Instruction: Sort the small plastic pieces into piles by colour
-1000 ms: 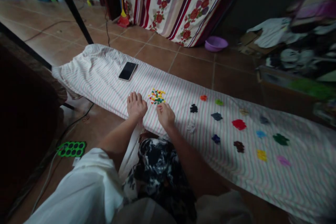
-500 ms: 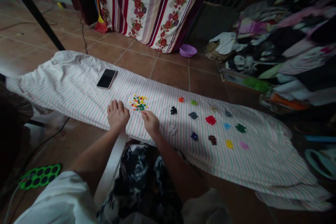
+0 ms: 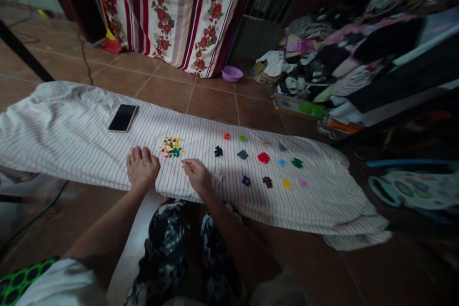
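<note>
A mixed pile of small yellow, green and red pieces [image 3: 172, 147] lies on the striped cloth [image 3: 201, 124]. Just left of and below it, my left hand [image 3: 142, 167] rests on the cloth, fingers apart and holding nothing. My right hand [image 3: 196, 174] is to the right of the pile with thumb and fingertips pinched; anything between them is too small to name. Further right are several single-colour piles, among them black [image 3: 218, 151], red [image 3: 263, 158], brown [image 3: 267, 182], yellow [image 3: 286, 183] and dark green [image 3: 297, 162]. A white pile [image 3: 218, 176] sits right beside my right hand.
A phone [image 3: 123, 118] lies on the cloth at the left. Beyond the cloth, a purple bowl [image 3: 232, 74] stands on the tiled floor before a floral curtain [image 3: 179, 14]. Clothes [image 3: 319, 57] are heaped at the back right.
The camera view has turned to the right, so the scene sits further left. My right hand has moved slightly right, away from the mixed pile, still pinched. My left hand stays on the cloth.
</note>
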